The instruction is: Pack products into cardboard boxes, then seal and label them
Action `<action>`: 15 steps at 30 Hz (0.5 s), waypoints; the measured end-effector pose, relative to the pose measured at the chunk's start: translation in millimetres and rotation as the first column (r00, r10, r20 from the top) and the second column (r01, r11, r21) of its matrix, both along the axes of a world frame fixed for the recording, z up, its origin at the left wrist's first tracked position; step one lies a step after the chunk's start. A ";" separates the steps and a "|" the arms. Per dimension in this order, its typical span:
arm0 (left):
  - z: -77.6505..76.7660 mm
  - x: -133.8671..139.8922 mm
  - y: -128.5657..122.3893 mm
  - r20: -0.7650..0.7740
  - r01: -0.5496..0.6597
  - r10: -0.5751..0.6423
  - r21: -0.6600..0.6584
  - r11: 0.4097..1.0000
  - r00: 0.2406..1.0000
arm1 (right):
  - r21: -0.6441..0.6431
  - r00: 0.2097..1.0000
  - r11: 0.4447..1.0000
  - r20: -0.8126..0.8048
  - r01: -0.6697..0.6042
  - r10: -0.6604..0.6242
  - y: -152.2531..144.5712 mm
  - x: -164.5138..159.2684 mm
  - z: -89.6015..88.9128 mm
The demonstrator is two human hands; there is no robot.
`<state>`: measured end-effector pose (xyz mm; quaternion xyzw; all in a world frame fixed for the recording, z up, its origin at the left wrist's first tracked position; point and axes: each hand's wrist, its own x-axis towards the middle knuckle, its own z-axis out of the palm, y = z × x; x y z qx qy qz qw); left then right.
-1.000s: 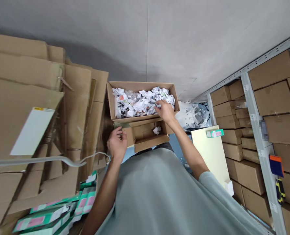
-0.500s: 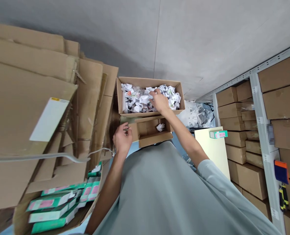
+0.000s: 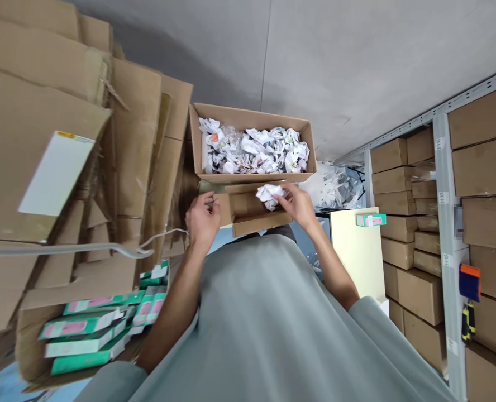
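since the frame half a second ago, my right hand [image 3: 300,205] has come back out of the large carton [image 3: 252,114] and is now over the small carton [image 3: 261,224], crumpled paper [image 3: 268,192] gripped between thumb and fingers. my left hand [image 3: 203,219] sits half-curled at the left flap [image 3: 223,206]; whether it pinches the cardboard, i cannot tell. the paper is at the small carton's mouth, toward its right end; whether its lower lump is a separate wad is unclear. a loose pinch could let the wad slip or catch on the rim, i judge, and a bump from my wrist could skew the light carton if my left hand is not steadying it. the wad points left from my fingertips, its longer axis roughly left to right, like that of the small carton, whose open top faces up.
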<state>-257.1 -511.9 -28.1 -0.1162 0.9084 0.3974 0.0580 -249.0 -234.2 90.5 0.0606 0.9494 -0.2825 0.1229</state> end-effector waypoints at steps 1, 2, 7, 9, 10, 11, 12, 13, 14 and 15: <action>-0.1 0.8 0.5 -0.002 -0.001 0.001 0.003 1.000 1.000 | 0.017 0.999 1.000 0.047 -0.014 0.013 -3.0 7.2 -7.7; 0.0 1.5 1.0 -0.003 -0.003 0.003 0.006 1.000 1.000 | 0.041 0.996 0.999 0.089 -0.024 0.020 -6.5 12.9 -15.6; 1.6 2.5 2.3 -0.009 0.005 -0.005 0.015 1.000 1.000 | 0.147 0.985 0.988 0.173 -0.049 0.023 -21.1 20.3 -45.7; 1.8 2.4 1.9 -0.011 0.016 -0.016 0.009 1.000 1.000 | 0.154 0.983 0.986 0.183 -0.061 0.032 -23.5 17.0 -51.2; 1.7 2.4 1.6 -0.010 0.020 -0.020 0.005 1.000 1.000 | 0.150 0.981 0.986 0.188 -0.070 0.041 -24.4 15.1 -52.9; 1.5 2.4 1.2 -0.010 0.022 -0.022 0.001 1.000 1.000 | 0.145 0.979 0.986 0.195 -0.082 0.053 -25.2 13.3 -54.2; 1.2 2.4 0.8 -0.008 0.024 -0.024 -0.002 1.000 1.000 | 0.139 0.977 0.985 0.203 -0.098 0.068 -26.0 11.7 -55.4; 0.9 2.4 0.3 -0.007 0.026 -0.026 -0.003 1.000 1.000 | 0.137 0.974 0.984 0.211 -0.114 0.083 -27.0 10.5 -56.3; 0.7 2.4 -0.2 -0.005 0.029 -0.029 -0.003 1.000 1.000 | 0.139 0.971 0.982 0.218 -0.129 0.096 -27.9 9.7 -57.1; 0.4 2.4 -0.7 -0.004 0.032 -0.032 -0.004 0.999 0.999 | 0.145 0.969 0.980 0.226 -0.140 0.105 -28.5 9.3 -57.6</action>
